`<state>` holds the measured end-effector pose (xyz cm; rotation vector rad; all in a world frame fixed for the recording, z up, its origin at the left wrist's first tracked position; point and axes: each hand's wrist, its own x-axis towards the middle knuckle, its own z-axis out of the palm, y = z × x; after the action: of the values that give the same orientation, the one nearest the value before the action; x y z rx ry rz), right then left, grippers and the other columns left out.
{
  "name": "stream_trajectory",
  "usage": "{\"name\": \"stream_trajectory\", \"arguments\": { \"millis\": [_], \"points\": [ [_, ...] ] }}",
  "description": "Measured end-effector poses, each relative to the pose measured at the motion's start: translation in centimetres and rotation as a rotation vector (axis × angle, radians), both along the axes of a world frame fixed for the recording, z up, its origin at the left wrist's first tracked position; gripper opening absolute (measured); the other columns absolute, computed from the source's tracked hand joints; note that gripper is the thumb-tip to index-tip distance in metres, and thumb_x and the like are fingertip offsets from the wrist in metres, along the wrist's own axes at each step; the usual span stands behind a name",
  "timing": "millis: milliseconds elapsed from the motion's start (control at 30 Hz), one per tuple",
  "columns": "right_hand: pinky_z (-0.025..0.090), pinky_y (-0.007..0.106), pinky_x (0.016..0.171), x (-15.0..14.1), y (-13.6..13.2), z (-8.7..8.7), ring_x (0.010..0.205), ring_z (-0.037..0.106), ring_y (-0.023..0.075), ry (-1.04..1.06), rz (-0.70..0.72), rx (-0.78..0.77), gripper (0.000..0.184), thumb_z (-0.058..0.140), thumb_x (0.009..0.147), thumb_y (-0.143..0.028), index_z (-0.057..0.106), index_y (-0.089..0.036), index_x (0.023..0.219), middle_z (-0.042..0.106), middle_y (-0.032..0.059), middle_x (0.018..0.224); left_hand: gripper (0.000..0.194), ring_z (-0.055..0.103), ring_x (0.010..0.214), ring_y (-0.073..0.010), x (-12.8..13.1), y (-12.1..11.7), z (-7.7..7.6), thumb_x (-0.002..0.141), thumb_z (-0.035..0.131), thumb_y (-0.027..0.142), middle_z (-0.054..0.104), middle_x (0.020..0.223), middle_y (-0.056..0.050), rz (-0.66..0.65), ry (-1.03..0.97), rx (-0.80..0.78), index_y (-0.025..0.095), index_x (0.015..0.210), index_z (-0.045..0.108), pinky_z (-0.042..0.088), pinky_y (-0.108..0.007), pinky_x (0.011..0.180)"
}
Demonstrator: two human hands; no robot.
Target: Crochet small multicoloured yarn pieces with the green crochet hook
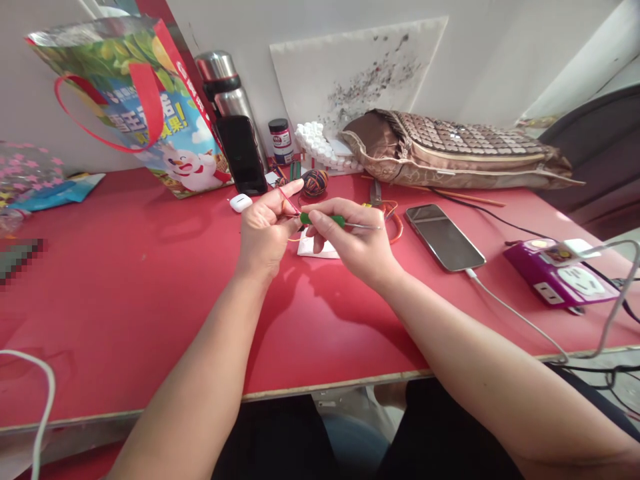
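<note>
My right hand [363, 243] is closed around a crochet hook [339, 220] with a green grip, its metal shaft sticking out to the right. Close against it, my left hand [263, 233] pinches yarn [289, 201], with a pinkish strand running by the raised index finger. Whatever small piece lies between the fingertips is mostly hidden. Just beyond the hands rests a dark multicoloured yarn ball [315, 183]. Under the right fingers a white item [317, 248] lies on the red table [175, 293], and an orange loop [397, 229] shows beside the right hand.
Behind stand a phone [243, 157], a steel flask [237, 100], a small jar [281, 141] and a printed bag [145, 100]. A white earbud case [241, 203] sits left. On the right are a brown bag [450, 150], a charging phone [444, 237] and a purple power strip [560, 273] with cables.
</note>
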<state>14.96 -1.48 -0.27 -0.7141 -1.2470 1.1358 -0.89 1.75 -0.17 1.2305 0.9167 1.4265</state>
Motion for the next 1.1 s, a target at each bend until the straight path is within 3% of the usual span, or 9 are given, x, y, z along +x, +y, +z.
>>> {"name": "stream_trajectory", "arguments": {
  "millis": [200, 300, 467, 733, 900, 1100],
  "points": [
    [0.052, 0.026, 0.054, 1.3, 1.4, 0.7, 0.05, 0.057, 0.0092, 0.278, 0.113, -0.184, 0.02, 0.087, 0.088, -0.038, 0.082, -0.018, 0.089, 0.073, -0.0009, 0.068, 0.04, 0.076, 0.081, -0.0159, -0.3, -0.1, 0.6, 0.076, 0.093, 0.013, 0.079, 0.083, 0.0, -0.237, -0.21, -0.144, 0.024, 0.113, 0.085, 0.058, -0.027, 0.073],
    [0.053, 0.024, 0.055, 1.2, 1.7, 0.7, 0.051, 0.055, 0.0079, 0.334, 0.143, -0.243, 0.021, 0.086, 0.09, -0.038, 0.081, -0.018, 0.088, 0.072, -0.0016, 0.069, 0.035, 0.078, 0.084, -0.0173, -0.3, -0.1, 0.5, 0.081, 0.09, 0.014, 0.08, 0.085, 0.0, -0.228, -0.225, -0.13, 0.025, 0.114, 0.085, 0.059, -0.028, 0.073],
    [0.057, 0.021, 0.061, 0.6, 1.7, 0.4, 0.055, 0.056, 0.0072, 0.429, 0.23, -0.354, 0.018, 0.076, 0.1, -0.033, 0.081, -0.016, 0.095, 0.07, -0.002, 0.07, 0.039, 0.073, 0.073, -0.0138, -0.1, -0.1, 0.1, 0.082, 0.091, 0.016, 0.08, 0.087, 0.002, -0.192, -0.213, -0.112, 0.03, 0.118, 0.085, 0.054, -0.025, 0.061],
    [0.062, 0.015, 0.068, -0.5, 1.5, 0.0, 0.05, 0.047, 0.0046, 0.743, 0.307, -0.564, 0.028, 0.062, 0.108, -0.025, 0.078, -0.017, 0.086, 0.063, -0.0045, 0.065, 0.061, 0.078, 0.087, -0.0144, 1.2, -1.0, -0.2, 0.08, 0.093, 0.017, 0.075, 0.084, 0.006, -0.22, -0.284, -0.064, 0.036, 0.136, 0.076, 0.064, -0.029, 0.088],
    [0.063, 0.015, 0.07, -0.3, 1.6, -0.4, 0.048, 0.041, 0.0041, 0.714, 0.342, -0.519, 0.019, 0.07, 0.104, -0.03, 0.078, -0.019, 0.09, 0.061, -0.0065, 0.067, 0.066, 0.078, 0.091, -0.0181, 1.3, -1.5, 0.2, 0.08, 0.094, 0.019, 0.075, 0.083, 0.006, -0.219, -0.266, -0.096, 0.038, 0.14, 0.074, 0.067, -0.032, 0.086],
    [0.06, 0.018, 0.063, 0.6, 1.8, 0.4, 0.049, 0.043, 0.0056, 0.602, 0.319, -0.508, 0.022, 0.068, 0.104, -0.031, 0.079, -0.019, 0.089, 0.061, -0.0051, 0.066, 0.053, 0.079, 0.091, -0.018, 1.2, -1.7, 0.7, 0.083, 0.09, 0.018, 0.074, 0.083, 0.004, -0.182, -0.244, -0.027, 0.032, 0.133, 0.078, 0.065, -0.033, 0.094]
  ]
}}
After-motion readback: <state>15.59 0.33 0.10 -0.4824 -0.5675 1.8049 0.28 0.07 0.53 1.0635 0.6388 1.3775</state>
